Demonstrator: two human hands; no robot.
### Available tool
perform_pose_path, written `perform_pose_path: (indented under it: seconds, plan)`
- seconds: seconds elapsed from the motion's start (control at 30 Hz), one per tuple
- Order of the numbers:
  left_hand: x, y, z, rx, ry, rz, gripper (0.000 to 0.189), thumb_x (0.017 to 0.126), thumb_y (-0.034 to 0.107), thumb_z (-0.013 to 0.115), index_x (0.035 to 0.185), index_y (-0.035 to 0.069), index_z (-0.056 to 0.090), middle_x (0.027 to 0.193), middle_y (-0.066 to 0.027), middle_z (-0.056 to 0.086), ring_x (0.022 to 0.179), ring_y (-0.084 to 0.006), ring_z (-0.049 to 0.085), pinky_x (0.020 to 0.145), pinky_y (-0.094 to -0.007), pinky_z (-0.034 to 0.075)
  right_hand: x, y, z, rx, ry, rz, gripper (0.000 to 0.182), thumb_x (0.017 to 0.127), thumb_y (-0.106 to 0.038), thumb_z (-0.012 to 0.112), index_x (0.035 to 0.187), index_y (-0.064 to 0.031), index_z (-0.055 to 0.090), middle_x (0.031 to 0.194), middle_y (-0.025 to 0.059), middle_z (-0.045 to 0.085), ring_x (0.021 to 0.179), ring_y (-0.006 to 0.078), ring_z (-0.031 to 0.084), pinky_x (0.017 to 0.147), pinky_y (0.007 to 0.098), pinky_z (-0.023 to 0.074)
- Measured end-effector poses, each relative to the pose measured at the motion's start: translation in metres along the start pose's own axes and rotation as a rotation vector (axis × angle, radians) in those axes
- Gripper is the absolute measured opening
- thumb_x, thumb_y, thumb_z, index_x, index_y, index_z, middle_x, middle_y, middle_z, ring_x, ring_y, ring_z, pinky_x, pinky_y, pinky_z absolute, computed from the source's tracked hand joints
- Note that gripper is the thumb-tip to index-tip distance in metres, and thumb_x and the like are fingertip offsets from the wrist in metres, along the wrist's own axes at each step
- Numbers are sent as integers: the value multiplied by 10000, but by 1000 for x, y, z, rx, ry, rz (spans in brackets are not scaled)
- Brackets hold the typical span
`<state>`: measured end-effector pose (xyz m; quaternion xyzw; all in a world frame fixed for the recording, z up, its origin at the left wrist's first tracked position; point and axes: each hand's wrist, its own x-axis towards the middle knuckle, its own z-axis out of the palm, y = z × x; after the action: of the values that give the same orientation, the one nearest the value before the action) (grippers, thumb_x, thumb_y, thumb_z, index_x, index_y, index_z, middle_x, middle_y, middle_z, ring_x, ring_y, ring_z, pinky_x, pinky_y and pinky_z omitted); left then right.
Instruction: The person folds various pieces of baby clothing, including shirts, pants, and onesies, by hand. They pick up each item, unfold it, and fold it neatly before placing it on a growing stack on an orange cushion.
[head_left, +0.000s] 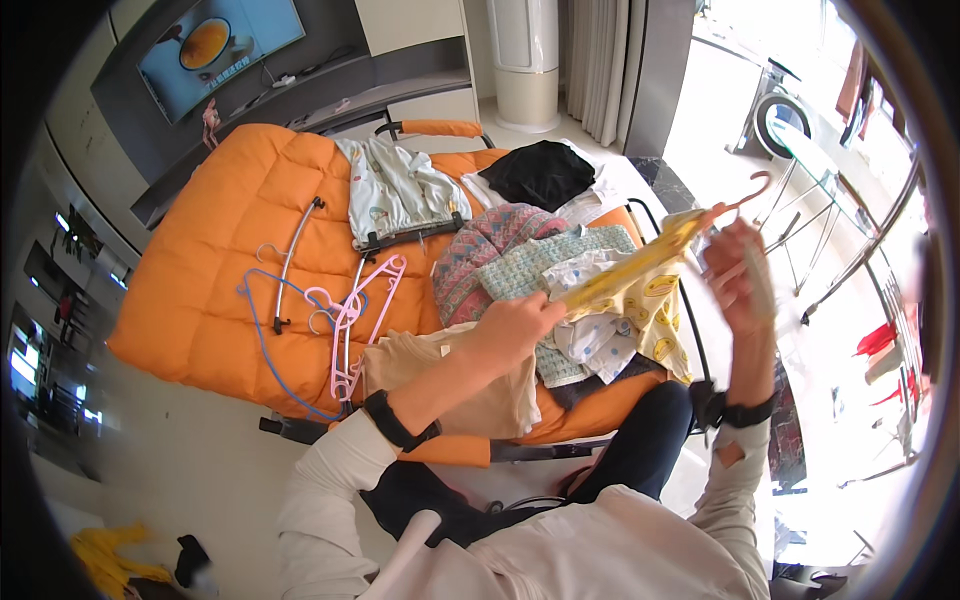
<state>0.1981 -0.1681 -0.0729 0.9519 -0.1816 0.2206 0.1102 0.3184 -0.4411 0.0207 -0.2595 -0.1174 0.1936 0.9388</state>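
Note:
Before me, a yellow patterned garment (626, 277) is stretched diagonally over the clothes pile, a pink clothes hanger (750, 192) with its hook sticking out at the upper end. My left hand (517, 330) grips the garment's lower end. Blurred by motion, my right hand (733, 266) is raised beside the hanger with its fingers curled; whether it grips anything is unclear. Beneath the garment lie a white cloth with blue dots (600, 345), a mint knitted piece (499, 279) and a pink-blue patterned garment (480, 247). A beige shirt (480, 394) lies under my left forearm.
An orange padded recliner (202, 247) bears the clothes. On it lie a pink hanger (386, 289), a blue hanger (259, 337), metal clip hangers (296, 262), pale patterned trousers (401, 191) and a black garment (540, 174). A drying rack (817, 172) stands at right.

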Motion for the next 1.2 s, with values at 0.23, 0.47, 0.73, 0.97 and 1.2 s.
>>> perform_pose_path:
  seconds: [0.23, 0.47, 0.73, 0.97, 1.2]
  plan:
    - [-26, -60, 37, -825, 88, -664, 152, 824, -1, 614, 758, 18, 478, 673, -94, 591, 590, -194, 665, 489, -305, 526, -59, 92, 83, -407, -432, 924, 355, 988, -252, 479, 802, 35, 574, 613, 98, 549, 349, 83, 423, 279, 184, 298]
    - [-72, -147, 7, -920, 509, -951, 175, 836, -43, 599, 781, 42, 456, 658, -33, 545, 503, -144, 614, 412, -247, 475, -27, 46, 74, -788, -681, 860, 345, 955, -214, 493, 702, 7, 574, 581, 37, 552, 393, 55, 448, 339, 188, 327]
    - [-59, -153, -11, -911, 594, -935, 97, 881, -8, 542, 943, 13, 614, 689, -18, 579, 519, -69, 537, 439, -217, 413, -36, -92, -46, -1131, -533, 461, 261, 850, -148, 565, 644, 7, 601, 562, 80, 592, 412, 105, 497, 375, 230, 350]
    - [-45, -106, 12, -1039, 151, -701, 152, 915, 18, 528, 1037, -19, 611, 808, -20, 600, 662, -87, 612, 586, -221, 504, 25, -2, -13, -891, -90, 309, 347, 971, -276, 523, 712, -45, 540, 591, -13, 490, 449, 31, 428, 368, 176, 308]
    - [-54, -39, -4, -852, -56, -336, 122, 884, -75, 489, 992, -56, 542, 980, -59, 508, 838, -132, 601, 747, -248, 520, 144, 157, 33, -1570, -526, 111, 300, 848, -245, 690, 950, 36, 670, 838, 93, 674, 758, 120, 634, 695, 263, 518]
